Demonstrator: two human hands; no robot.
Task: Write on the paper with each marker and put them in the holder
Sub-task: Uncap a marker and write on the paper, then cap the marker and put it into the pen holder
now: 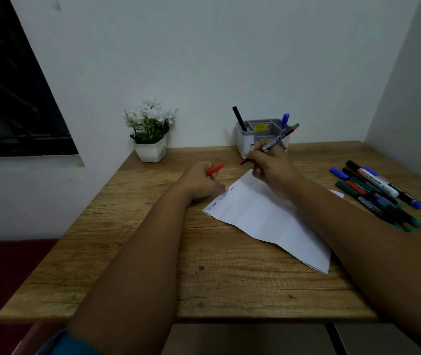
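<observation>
A white sheet of paper (263, 216) lies slanted on the wooden table (153, 265), with a few written words along its far left edge. My right hand (271, 167) grips an uncapped marker (273, 143) whose tip points down-left, just above the paper's far corner. My left hand (199, 183) holds a red cap (215, 169) and rests its fingers on the paper's left edge. The white and grey holder (249, 142) stands behind my right hand, with a black marker (239, 119) and a blue marker (285, 120) upright in it.
Several loose markers (376, 190) in blue, green, black and red lie in a pile at the table's right side. A white pot of white flowers (150, 131) stands at the back left by the wall. A dark window (12, 85) is on the left.
</observation>
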